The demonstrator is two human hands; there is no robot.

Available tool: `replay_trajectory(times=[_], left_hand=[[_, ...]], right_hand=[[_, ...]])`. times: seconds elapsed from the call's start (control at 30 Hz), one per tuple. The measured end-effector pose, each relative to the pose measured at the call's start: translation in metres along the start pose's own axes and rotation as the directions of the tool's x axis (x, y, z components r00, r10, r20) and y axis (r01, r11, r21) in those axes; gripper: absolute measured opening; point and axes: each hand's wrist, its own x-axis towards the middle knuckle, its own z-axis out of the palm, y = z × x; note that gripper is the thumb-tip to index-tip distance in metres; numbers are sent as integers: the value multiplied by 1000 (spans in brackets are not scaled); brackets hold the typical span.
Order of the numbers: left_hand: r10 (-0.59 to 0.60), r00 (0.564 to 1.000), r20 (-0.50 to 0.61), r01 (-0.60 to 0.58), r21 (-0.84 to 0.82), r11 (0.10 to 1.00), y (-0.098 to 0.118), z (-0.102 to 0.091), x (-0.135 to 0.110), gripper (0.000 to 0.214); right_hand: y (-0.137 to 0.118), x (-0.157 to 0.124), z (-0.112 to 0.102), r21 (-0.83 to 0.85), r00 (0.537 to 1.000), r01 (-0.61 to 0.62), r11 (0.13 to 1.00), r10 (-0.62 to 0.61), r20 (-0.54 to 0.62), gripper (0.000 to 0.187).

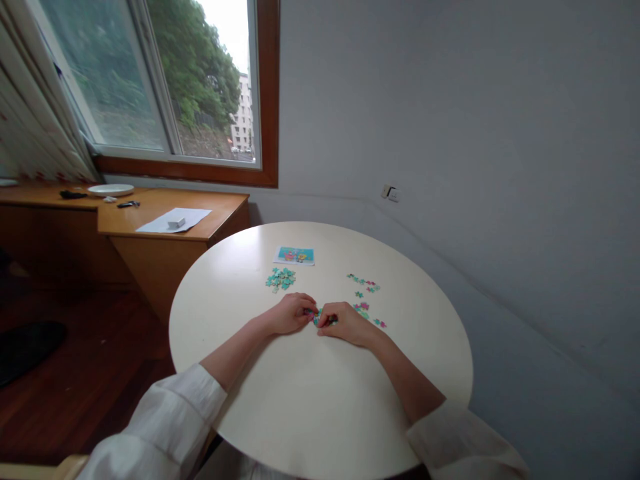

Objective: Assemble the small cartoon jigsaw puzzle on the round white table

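Note:
My left hand (293,313) and my right hand (343,322) rest together on the round cream table (310,393), fingertips meeting. Both pinch small teal and pink puzzle pieces (316,317) between them. A heap of teal pieces (281,279) lies just beyond my left hand. Scattered pieces (364,283) and a small cluster (362,308) lie beyond my right hand, with one more piece (380,323) beside my right wrist. A small picture card (295,255) lies farther back on the table.
A wooden desk (170,233) stands at the left under the window, bearing a sheet of paper with a small box (176,221), a white plate (111,189) and dark small items. A grey wall with a socket (391,193) runs behind the table.

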Motion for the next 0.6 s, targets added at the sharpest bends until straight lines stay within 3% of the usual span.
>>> replay_trajectory(times=[0.37,0.6], left_hand=[[-14,1000,1,14,0,1000,1,0,0,22],[2,1000,10,-3,19,1000,1,0,0,22]], right_hand=[[0,0,-4,-79,996,77,994,-73,43,12],[0,1,-6,-62,990,64,996,-71,-121,7]])
